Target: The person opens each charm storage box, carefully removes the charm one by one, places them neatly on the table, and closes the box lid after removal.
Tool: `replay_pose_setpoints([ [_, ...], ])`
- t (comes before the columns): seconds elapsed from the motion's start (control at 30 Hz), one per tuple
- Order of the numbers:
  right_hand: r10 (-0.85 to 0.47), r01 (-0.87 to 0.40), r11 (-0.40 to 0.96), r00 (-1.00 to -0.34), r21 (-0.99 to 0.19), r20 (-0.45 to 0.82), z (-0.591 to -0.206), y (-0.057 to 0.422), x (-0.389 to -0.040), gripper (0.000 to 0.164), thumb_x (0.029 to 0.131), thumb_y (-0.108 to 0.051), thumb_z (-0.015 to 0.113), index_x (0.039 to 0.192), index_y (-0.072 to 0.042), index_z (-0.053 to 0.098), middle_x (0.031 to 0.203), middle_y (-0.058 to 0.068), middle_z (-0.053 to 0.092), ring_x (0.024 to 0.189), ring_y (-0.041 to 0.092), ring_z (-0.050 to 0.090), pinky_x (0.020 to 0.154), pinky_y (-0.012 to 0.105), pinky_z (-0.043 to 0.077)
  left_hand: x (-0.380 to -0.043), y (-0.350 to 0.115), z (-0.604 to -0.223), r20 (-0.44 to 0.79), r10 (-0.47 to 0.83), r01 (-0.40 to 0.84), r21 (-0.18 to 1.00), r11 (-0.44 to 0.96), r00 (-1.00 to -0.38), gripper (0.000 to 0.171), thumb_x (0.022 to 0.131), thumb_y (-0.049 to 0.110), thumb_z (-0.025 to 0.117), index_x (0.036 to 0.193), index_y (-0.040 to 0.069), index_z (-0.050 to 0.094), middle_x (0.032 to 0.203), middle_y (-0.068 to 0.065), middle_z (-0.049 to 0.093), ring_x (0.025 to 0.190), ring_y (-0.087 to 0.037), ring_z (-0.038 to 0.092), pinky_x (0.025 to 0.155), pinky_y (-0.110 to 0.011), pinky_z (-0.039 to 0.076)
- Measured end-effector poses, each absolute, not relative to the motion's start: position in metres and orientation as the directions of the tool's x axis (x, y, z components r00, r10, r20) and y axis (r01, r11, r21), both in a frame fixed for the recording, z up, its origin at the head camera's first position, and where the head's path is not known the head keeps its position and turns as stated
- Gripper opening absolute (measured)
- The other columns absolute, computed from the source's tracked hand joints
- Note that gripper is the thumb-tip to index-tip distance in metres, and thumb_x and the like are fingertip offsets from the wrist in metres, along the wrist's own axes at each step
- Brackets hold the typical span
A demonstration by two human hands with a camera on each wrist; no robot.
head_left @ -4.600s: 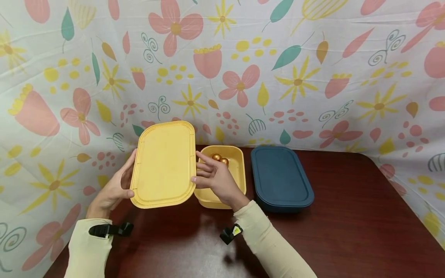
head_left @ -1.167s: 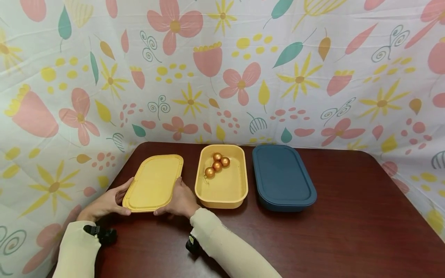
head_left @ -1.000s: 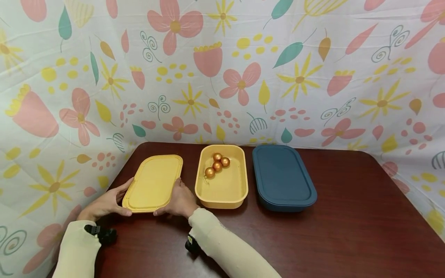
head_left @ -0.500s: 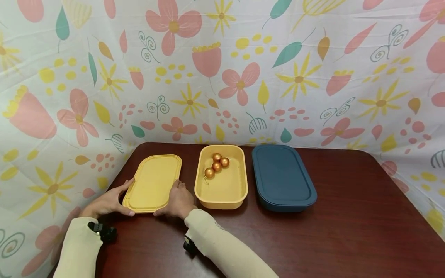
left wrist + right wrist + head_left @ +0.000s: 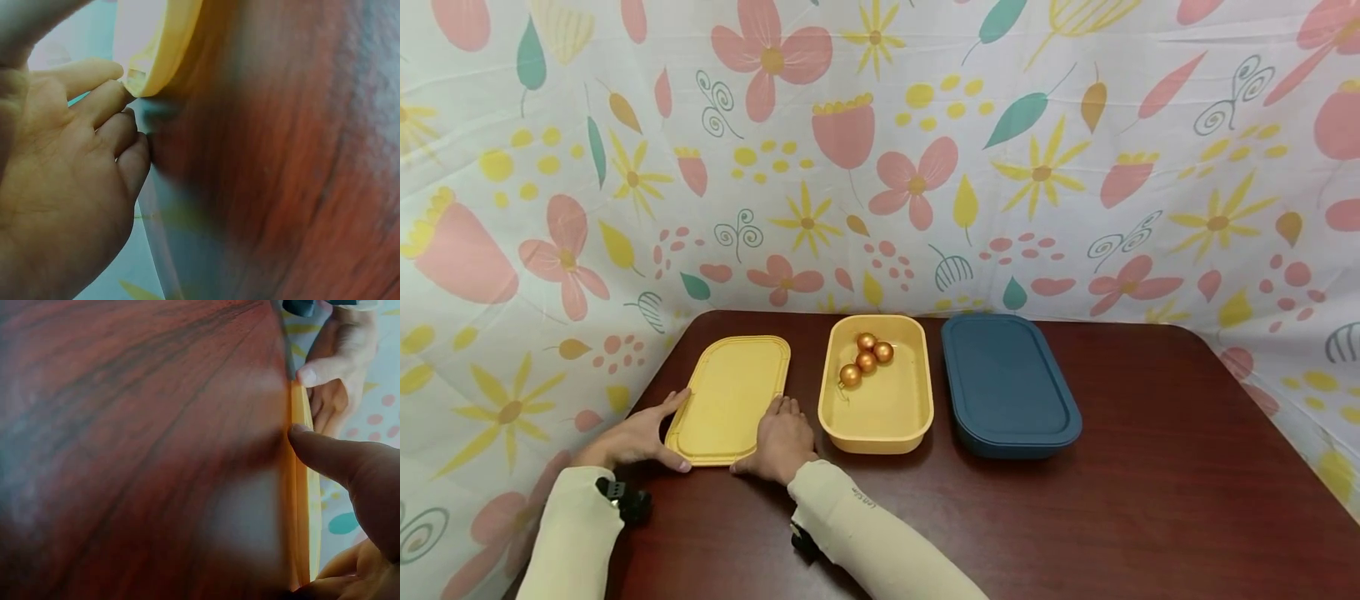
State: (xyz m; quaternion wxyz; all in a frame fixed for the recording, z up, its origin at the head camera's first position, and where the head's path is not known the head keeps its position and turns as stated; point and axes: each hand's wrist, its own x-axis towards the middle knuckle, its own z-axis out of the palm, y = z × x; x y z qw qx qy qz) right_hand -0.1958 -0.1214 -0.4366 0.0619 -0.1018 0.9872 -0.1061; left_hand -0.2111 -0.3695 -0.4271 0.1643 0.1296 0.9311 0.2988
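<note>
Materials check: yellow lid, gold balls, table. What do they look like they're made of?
Yellow lid: probably plastic, matte; even colour, moulded rim.
Gold balls: glossy, metallic-looking, with bright highlights; could be coated plastic, glass or metal.
Table: reddish-brown with streaky wood grain and a slight sheen; wood or wood-look laminate, can't tell which.

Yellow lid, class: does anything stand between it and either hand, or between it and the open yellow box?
Nothing visible separates the yellow lid from the left hand or right hand; both touch it. Toward the yellow box, the right hand stands between, at the near end.
</note>
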Motion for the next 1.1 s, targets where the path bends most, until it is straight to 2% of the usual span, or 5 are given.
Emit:
replay_pose_setpoints([
  [0.43, -0.227, -0.207, 0.962, -0.968, -0.179, -0.104, -0.435, -0.119, -0.191, 0.126, 0.065, -0.081, 0.074, 0.157, -0.006, 0.032, 0.159, 0.012, 0.042, 0.149, 0.021, 0.040, 0.116, 0.029, 0.043, -0.201, -0.369, -0.428, -0.157, 0.282, 0.115, 0.653, 0.749, -0.947, 0.120, 0.073, 0.026, 0.089, 0.160, -0.003, 0.012, 0.161, -0.038, 0.013, 0.146, -0.060, 0.018, 0.113, -0.068, 0.030],
  [0.57, -0.251, -0.228, 0.935, -0.967, -0.273, -0.049, -0.430, -0.113, -0.190, 0.118, 0.066, -0.074, 0.079, 0.155, -0.009, 0.036, 0.153, 0.013, 0.049, 0.142, 0.023, 0.048, 0.105, 0.031, 0.053, -0.193, -0.374, -0.427, -0.065, 0.236, 0.088, 0.807, 0.584, -0.969, 0.105, 0.086, 0.016, 0.078, 0.162, 0.003, 0.006, 0.166, -0.028, 0.009, 0.152, -0.050, 0.014, 0.117, -0.025, 0.041],
  [0.67, -0.276, -0.253, 0.903, -0.961, -0.346, -0.018, -0.423, -0.109, -0.189, 0.109, 0.068, -0.069, 0.081, 0.151, -0.012, 0.041, 0.142, 0.011, 0.056, 0.130, 0.021, 0.057, 0.091, 0.031, 0.058, -0.187, -0.376, -0.428, 0.011, 0.221, 0.096, 0.920, 0.380, -0.975, 0.095, 0.093, 0.005, 0.068, 0.162, 0.005, 0.002, 0.171, -0.012, 0.008, 0.157, -0.015, 0.017, 0.105, 0.001, 0.035],
  [0.8, -0.331, -0.303, 0.866, -0.944, -0.398, -0.002, -0.410, -0.102, -0.186, 0.096, 0.071, -0.067, 0.080, 0.143, -0.013, 0.047, 0.122, 0.006, 0.066, 0.107, 0.018, 0.067, 0.074, 0.030, 0.058, -0.183, -0.371, -0.431, 0.172, 0.222, 0.193, 0.978, 0.078, -0.960, 0.084, 0.097, -0.007, 0.056, 0.161, 0.000, 0.001, 0.161, 0.014, 0.032, 0.136, 0.019, 0.038, 0.105, -0.003, 0.040],
  [1.1, -0.444, -0.402, 0.765, -0.895, -0.503, 0.039, -0.378, -0.076, -0.183, 0.079, 0.083, -0.058, 0.075, 0.142, -0.011, 0.053, 0.121, 0.005, 0.072, 0.106, 0.018, 0.071, 0.082, 0.025, 0.058, -0.180, -0.344, -0.423, 0.405, 0.221, 0.351, 0.904, -0.246, -0.887, 0.070, 0.098, -0.016, 0.041, 0.160, -0.001, 0.014, 0.151, 0.008, 0.049, 0.140, 0.000, 0.048, 0.111, -0.018, 0.045],
])
